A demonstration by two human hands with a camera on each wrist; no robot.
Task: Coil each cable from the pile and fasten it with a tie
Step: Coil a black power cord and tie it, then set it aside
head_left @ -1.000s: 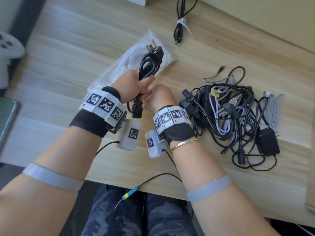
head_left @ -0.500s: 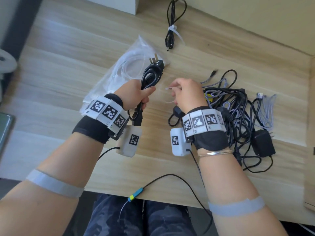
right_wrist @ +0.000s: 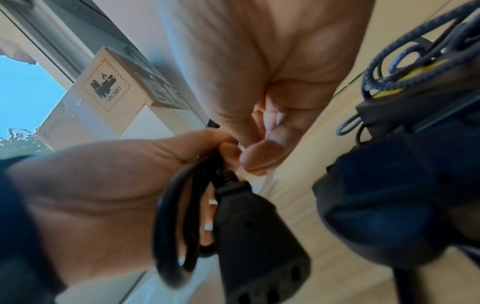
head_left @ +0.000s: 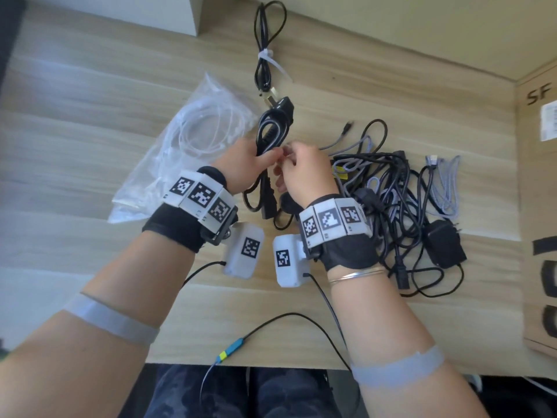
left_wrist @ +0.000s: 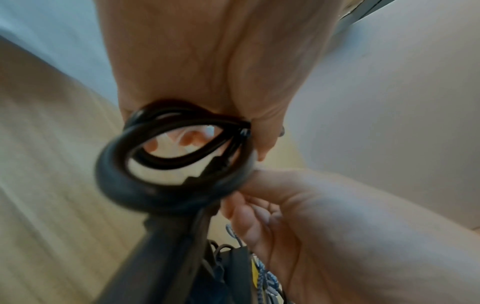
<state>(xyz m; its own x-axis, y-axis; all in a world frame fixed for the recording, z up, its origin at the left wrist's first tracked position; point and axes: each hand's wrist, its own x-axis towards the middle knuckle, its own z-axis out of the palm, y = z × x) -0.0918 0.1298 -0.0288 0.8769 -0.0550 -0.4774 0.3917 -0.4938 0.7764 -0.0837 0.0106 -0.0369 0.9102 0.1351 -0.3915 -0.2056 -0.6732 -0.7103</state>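
My left hand (head_left: 245,164) grips a coiled black power cable (head_left: 272,128) at its middle, plug end pointing away, socket end (right_wrist: 259,236) hanging below. In the left wrist view the cable loops (left_wrist: 171,164) fill the centre under my left hand (left_wrist: 207,72). My right hand (head_left: 304,170) meets the left at the coil and pinches a thin white tie (right_wrist: 269,181) against the cable. The right hand (left_wrist: 298,216) sits just below the loops. A tangled pile of cables (head_left: 401,200) lies to the right on the table.
A tied black cable (head_left: 265,52) lies at the far middle of the wooden table (head_left: 90,116). A clear bag of white ties (head_left: 193,146) lies left of my hands. A black adapter (head_left: 444,242) sits in the pile. A cardboard box (head_left: 539,206) stands at the right edge.
My right hand, pulled away to the right half a second ago with the tie, has come back against the coil held by the left. The left hand keeps its grip.
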